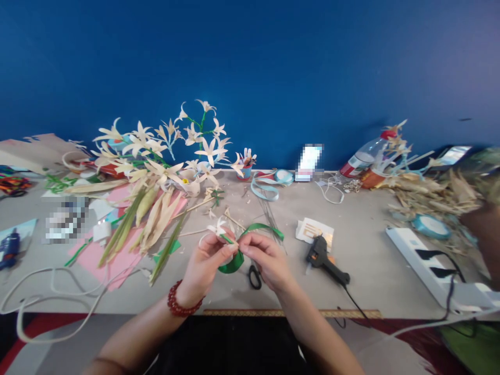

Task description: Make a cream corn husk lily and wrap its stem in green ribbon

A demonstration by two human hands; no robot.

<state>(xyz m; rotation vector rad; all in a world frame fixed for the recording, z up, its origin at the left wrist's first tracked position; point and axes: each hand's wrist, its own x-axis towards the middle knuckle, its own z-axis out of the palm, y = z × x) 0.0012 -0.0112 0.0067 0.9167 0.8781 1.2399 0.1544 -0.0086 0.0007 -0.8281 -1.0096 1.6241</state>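
My left hand (207,263), with a red bead bracelet on its wrist, pinches the stem of a small cream-coloured husk flower (217,227) just below the bloom. My right hand (266,259) is closed on a green ribbon (261,227) that loops up from a green roll (231,264) between my hands and meets the stem. Both hands are over the grey table (371,260), close together near its front edge. Black scissor handles (254,277) lie under my right hand.
A black glue gun (326,260) lies to the right beside a white paper (314,229). Finished husk flowers (164,151) and corn husks (152,213) fill the left back. Dried husks (433,190), a plastic bottle (361,158), blue ribbon (267,188) and a white power strip (433,271) are on the right.
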